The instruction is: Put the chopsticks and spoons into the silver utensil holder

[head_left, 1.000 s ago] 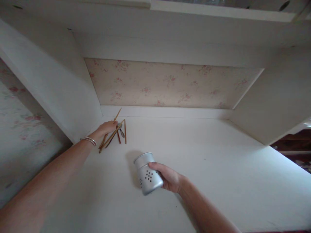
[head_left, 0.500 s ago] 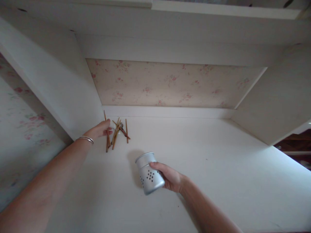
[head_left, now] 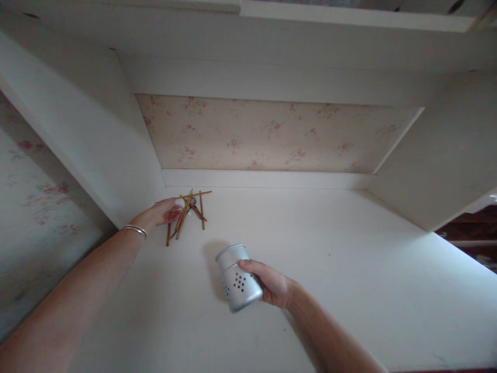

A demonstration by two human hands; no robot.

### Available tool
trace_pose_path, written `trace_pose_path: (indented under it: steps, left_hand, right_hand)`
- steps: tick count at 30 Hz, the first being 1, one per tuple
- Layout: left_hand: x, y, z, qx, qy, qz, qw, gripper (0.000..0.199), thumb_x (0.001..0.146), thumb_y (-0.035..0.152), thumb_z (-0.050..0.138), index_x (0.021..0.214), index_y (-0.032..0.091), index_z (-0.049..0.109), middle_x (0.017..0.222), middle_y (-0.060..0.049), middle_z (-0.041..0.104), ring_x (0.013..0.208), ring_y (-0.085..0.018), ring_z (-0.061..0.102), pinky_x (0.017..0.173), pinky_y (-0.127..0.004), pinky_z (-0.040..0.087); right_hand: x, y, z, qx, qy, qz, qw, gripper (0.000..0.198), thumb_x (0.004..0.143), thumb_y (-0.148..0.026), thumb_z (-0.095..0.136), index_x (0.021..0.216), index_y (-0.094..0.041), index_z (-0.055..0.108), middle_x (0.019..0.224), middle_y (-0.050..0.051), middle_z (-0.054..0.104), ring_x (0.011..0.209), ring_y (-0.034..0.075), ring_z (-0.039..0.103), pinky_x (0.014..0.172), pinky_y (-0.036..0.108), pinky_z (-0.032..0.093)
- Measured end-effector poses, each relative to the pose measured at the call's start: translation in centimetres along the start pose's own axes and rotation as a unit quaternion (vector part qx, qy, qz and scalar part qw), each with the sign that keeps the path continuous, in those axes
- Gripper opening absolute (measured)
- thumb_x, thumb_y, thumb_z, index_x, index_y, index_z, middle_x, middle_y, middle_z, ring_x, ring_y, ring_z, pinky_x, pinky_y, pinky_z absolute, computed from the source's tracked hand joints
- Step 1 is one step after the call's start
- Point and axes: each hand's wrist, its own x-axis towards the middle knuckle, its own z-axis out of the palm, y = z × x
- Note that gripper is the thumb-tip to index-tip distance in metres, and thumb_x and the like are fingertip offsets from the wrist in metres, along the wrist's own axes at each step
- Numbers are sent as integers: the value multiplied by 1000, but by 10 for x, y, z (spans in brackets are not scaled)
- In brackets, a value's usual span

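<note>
My right hand (head_left: pixel 274 282) grips a silver metal utensil holder (head_left: pixel 240 280) with round holes in its side. The holder is tilted, its open rim toward the upper left, above the white surface. At the left, my left hand (head_left: pixel 167 211) is closed around a thin wooden chopstick (head_left: pixel 202 194), which points to the right. Beside and below its fingers lies a loose pile of chopsticks (head_left: pixel 183 220), with a darker brown stick (head_left: pixel 168 235) partly under the hand. A small metal-ended utensil (head_left: pixel 193 202) shows among them; its kind is unclear.
The white surface (head_left: pixel 310 269) runs back to a floral wallpapered panel (head_left: pixel 248 134). White side walls (head_left: pixel 77 119) stand left and right, and a shelf (head_left: pixel 272 46) overhangs the top. Dark reddish shelving (head_left: pixel 471 233) shows at the far right.
The chopstick in my left hand has swung from roughly upright to nearly level, pointing right. My right hand and the metal holder have stayed in place.
</note>
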Motion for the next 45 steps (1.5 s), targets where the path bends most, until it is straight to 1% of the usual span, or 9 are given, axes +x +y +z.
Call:
trace_pose_path:
  steps: [6,12,18,21,25,28,37,41,45]
  left_hand:
    - [-15,-12,-6,138,20,91,986,20,72,32,62,78,13,63,64,-3,60,47,-12,51,46,-23,41]
    - [-60,-50,13,231,-21,216,948,30,75,44,52,78,18,65,57,3,53,44,-10,42,44,-22,28]
    - [-100,-83,44,260,-107,228,932,41,76,53,45,73,18,66,54,3,47,48,-12,40,48,-25,28]
    - [-106,-90,49,261,-126,244,925,42,77,54,44,73,18,65,57,1,50,54,-14,44,52,-26,30]
    - [-103,-96,49,284,-129,272,910,39,79,50,43,70,19,63,61,-1,54,58,-16,47,55,-27,31]
    - [-99,-99,49,292,-134,293,900,38,81,48,41,72,19,64,63,-1,56,61,-17,49,58,-27,32]
    - [-88,-103,49,303,-159,301,890,39,83,49,38,71,20,62,60,1,53,63,-18,49,62,-28,31]
    - [-93,-99,46,301,-166,291,893,39,81,51,41,60,20,51,58,1,49,61,-17,47,61,-28,29]
    - [-103,-91,44,283,-177,262,906,41,78,56,44,60,19,50,60,1,48,64,-17,46,61,-27,29]
  right_hand:
    - [-4,-1,2,2,-18,-24,1000,49,76,-42,72,114,-12,60,98,8,68,81,15,65,74,27,50]
    - [2,-30,16,-101,5,-149,984,46,76,-36,73,114,-18,55,104,6,66,95,19,63,84,32,48]
    - [66,-90,21,-297,205,-270,893,73,64,-48,79,121,-19,44,108,9,64,94,22,62,74,33,51]
    - [110,-112,21,-357,280,-324,830,85,55,-47,83,124,-19,41,116,10,61,98,21,61,80,32,49]
    - [161,-130,24,-431,359,-339,756,82,58,-51,78,125,-21,41,115,8,62,102,22,61,84,33,47]
    - [188,-135,26,-454,389,-335,728,78,62,-51,76,125,-22,40,115,8,63,104,23,61,85,33,46]
    - [207,-136,28,-452,391,-315,737,91,60,-33,79,135,-16,32,130,15,53,118,26,52,96,36,40]
    - [185,-124,26,-439,386,-289,758,109,52,-30,82,142,-13,22,141,23,38,125,31,46,97,39,41]
    - [139,-89,21,-429,343,-267,792,86,64,-33,74,138,-18,32,131,16,50,98,21,62,76,31,49]
